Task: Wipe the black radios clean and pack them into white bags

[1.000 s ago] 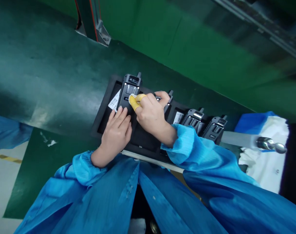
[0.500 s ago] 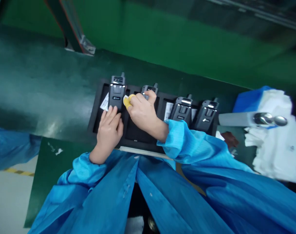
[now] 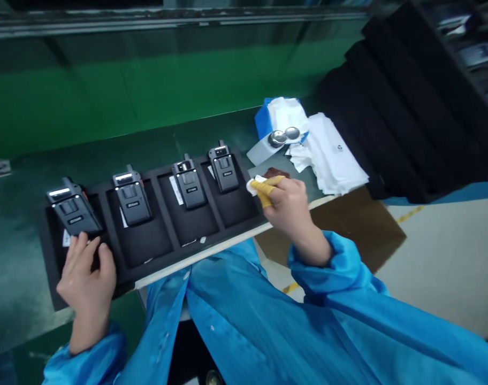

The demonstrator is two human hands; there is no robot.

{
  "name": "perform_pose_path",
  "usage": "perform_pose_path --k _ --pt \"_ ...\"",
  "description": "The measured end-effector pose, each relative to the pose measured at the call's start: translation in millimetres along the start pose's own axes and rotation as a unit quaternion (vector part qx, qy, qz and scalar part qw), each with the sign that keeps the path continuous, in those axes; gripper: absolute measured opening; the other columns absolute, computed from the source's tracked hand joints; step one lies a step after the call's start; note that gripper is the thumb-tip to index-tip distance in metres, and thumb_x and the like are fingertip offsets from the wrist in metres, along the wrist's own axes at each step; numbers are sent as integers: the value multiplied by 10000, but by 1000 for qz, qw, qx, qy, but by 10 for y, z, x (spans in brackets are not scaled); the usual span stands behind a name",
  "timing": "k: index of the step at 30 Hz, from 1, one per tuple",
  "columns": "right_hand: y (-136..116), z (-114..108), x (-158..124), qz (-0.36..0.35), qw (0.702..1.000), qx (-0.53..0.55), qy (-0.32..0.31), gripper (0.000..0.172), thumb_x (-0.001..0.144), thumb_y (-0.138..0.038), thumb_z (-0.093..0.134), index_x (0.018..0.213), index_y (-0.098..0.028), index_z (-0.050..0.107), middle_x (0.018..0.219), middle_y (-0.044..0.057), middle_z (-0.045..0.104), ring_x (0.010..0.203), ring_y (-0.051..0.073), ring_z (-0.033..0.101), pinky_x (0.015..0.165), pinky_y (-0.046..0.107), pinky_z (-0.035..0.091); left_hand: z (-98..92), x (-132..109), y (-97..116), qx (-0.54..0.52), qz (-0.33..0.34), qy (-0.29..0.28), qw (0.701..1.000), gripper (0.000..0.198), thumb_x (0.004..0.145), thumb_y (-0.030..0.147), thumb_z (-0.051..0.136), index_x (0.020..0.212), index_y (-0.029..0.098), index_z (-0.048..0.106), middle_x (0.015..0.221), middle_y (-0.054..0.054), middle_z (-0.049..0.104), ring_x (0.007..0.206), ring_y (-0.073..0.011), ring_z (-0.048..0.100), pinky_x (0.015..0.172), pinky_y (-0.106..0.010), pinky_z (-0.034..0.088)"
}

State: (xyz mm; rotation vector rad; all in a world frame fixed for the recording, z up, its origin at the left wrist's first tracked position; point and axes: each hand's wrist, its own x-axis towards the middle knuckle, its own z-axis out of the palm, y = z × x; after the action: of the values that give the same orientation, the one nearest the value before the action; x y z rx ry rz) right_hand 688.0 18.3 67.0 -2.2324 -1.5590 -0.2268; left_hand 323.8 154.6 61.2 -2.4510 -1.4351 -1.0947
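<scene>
black tray [image 3: 147,251] of four handsets [image 3: 131,200]: the left hand [image 3: 87,278] lies spread on its near left corner. the right hand [image 3: 292,206] (yellow finger cots) pinches a white wipe [image 3: 252,185] just right of the tray, clear of the units, so i judge a wiping pass calls for a reach left.

The tray [image 3: 155,251] under the fingers [image 3: 81,248] of the left hand [image 3: 87,283] is matt black. The radios [image 3: 134,200] in it are black with silvery tops, and white labels [image 3: 174,190] lie beside them. The fingers [image 3: 265,193] of the right hand [image 3: 288,206] wear yellow cots and pinch a white wipe [image 3: 251,185]. Both sleeves [image 3: 340,262] are bright blue and the surface [image 3: 19,214] is dark green. Beyond the right fingers lie white cloths [image 3: 332,155], a blue packet [image 3: 262,117] and black foam [image 3: 408,107], with brown cardboard [image 3: 356,219] below them.
</scene>
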Motion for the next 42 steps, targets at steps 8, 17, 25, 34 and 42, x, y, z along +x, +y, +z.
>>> perform_pose_path --k 8,17,25,34,42 --pt "819 -28 68 180 980 -86 3 316 767 -182 464 924 -155 736 851 128 615 779 238 534 674 372 349 130 130 707 -78 84 -1 993 374 786 97 627 1146 196 649 1249 -65 645 1123 -275 625 999 -411 509" --pt "925 170 -49 190 979 -61 -37 272 791 -178 490 910 -195 734 1067 146 624 968 286 472 761 424 317 458 26 1324 -190 192 -92 959 403 750 21 644 1115 191 644 1171 -101 682 1020 -219 673 886 -331 545" --pt "638 276 76 59 995 49 -67 274 836 -143 465 909 -198 723 955 93 656 861 215 525 725 359 352 651 110 1698 -217 246 -156 932 274 805 70 598 1058 172 634 1116 -124 694 1099 -258 638 922 -414 536" --pt "799 -60 715 47 997 14 59 288 873 -197 370 935 -210 650 926 77 566 865 231 461 756 402 321 903 51 1972 -121 283 -217 926 290 888 165 512 1164 104 576 1259 -184 617 1253 -318 518 1063 -580 367" --pt "447 -90 789 -19 1000 15 13 360 899 -198 318 1022 -209 656 948 102 554 917 266 447 791 442 298 954 43 2025 -47 254 -283 924 427 931 268 425 1297 62 502 1411 -206 468 1346 -318 405 1110 -573 285"
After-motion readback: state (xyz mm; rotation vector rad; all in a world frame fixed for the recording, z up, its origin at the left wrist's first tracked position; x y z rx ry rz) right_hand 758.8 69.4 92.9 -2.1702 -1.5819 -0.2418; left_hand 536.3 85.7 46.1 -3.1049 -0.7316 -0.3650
